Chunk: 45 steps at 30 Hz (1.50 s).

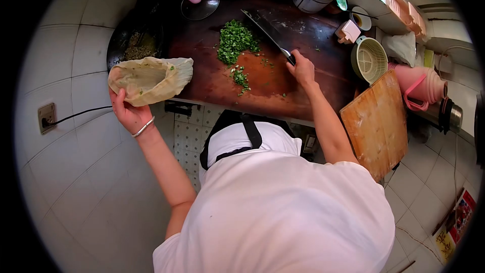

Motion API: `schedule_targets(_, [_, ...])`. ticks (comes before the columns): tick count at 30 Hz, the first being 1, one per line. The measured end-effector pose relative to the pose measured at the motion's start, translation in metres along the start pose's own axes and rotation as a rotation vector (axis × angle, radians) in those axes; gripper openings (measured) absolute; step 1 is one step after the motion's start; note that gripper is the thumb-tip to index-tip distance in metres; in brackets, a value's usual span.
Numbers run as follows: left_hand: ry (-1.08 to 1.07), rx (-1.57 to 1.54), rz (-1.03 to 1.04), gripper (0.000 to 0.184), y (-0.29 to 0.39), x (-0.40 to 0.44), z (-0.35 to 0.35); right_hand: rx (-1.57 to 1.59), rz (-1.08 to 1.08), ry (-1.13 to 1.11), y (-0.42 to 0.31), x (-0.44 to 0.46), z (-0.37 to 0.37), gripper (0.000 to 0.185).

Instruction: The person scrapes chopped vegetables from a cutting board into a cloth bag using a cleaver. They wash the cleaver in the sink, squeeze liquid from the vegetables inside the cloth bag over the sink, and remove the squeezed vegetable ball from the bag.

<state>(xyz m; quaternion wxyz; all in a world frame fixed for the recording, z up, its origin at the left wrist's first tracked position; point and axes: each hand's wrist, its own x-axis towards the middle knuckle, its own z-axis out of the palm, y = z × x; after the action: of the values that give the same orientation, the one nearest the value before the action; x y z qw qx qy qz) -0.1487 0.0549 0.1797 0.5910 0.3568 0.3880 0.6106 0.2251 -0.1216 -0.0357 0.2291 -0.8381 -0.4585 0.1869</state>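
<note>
My right hand [303, 68] is closed round the black handle of a kitchen knife [266, 28], whose blade points away to the upper left, over the dark red countertop [197, 45]. Left of the blade lies a heap of chopped greens [235, 40], with a smaller pile [240, 77] nearer to me. My left hand [130, 114], a bangle at its wrist, grips the near side of a pale, wrinkled cloth-like bag [172, 77]. The bag's mouth gapes upward, and green bits cling to it. Its bulk hides part of my fingers.
A dark wok [115, 45] with chopped food sits behind the bag. A glass lid [207, 9] lies at the back. To the right are a colander [371, 60], a wooden board [376, 126] leaning at the counter's end, and a pink thermos [422, 85].
</note>
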Motion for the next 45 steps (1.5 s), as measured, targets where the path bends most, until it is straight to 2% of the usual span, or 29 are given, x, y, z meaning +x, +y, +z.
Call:
schedule_targets(3, [0.020,-0.007,0.038,0.047,0.007,-0.003,0.002,-0.020,-0.117,-0.140,-0.011,-0.019,-0.003,0.031])
schedule_targets(7, [0.033,-0.028,0.017,0.047,0.010,-0.001,-0.009,-0.006,-0.128,-0.179,-0.005,-0.035,-0.010,0.027])
schedule_targets(8, [0.017,-0.015,-0.001,0.047,0.007,0.000,-0.014,-0.009,-0.164,-0.101,-0.006,-0.031,-0.011,0.025])
schedule_targets(15, [0.027,-0.055,-0.077,0.047,-0.012,-0.005,-0.016,-0.034,-0.164,-0.128,-0.030,0.057,0.004,0.027])
schedule_targets(19, [0.003,-0.032,-0.096,0.046,-0.009,-0.001,-0.026,-0.118,-0.326,-0.239,-0.025,0.080,0.009,0.030])
schedule_targets(21, [0.026,-0.030,-0.101,0.046,-0.011,-0.001,-0.029,-0.175,-0.475,-0.299,-0.023,0.082,0.006,0.030])
schedule_targets(26, [0.053,-0.025,-0.108,0.048,-0.014,-0.004,-0.027,-0.283,-0.611,-0.464,-0.003,0.063,-0.018,0.024])
schedule_targets(29, [0.052,-0.026,-0.102,0.048,-0.015,-0.003,-0.027,-0.309,-0.584,-0.517,0.009,0.045,-0.036,0.023])
schedule_targets(33, [0.026,-0.040,-0.119,0.048,-0.014,-0.003,-0.027,-0.180,-0.523,-0.457,0.002,0.044,-0.043,0.023])
schedule_targets(38, [-0.034,-0.046,-0.099,0.048,-0.013,0.007,-0.004,-0.106,-0.451,-0.380,-0.032,0.079,-0.011,0.022])
schedule_targets(41, [-0.062,-0.038,-0.080,0.046,-0.011,0.019,0.007,-0.142,-0.500,-0.388,-0.033,0.083,-0.001,0.021])
schedule_targets(43, [-0.102,-0.036,-0.060,0.046,-0.010,0.027,0.015,-0.222,-0.545,-0.500,-0.024,0.076,-0.003,0.021])
schedule_targets(45, [-0.103,-0.037,-0.057,0.046,-0.011,0.036,0.024,-0.226,-0.612,-0.512,-0.017,0.061,-0.019,0.021])
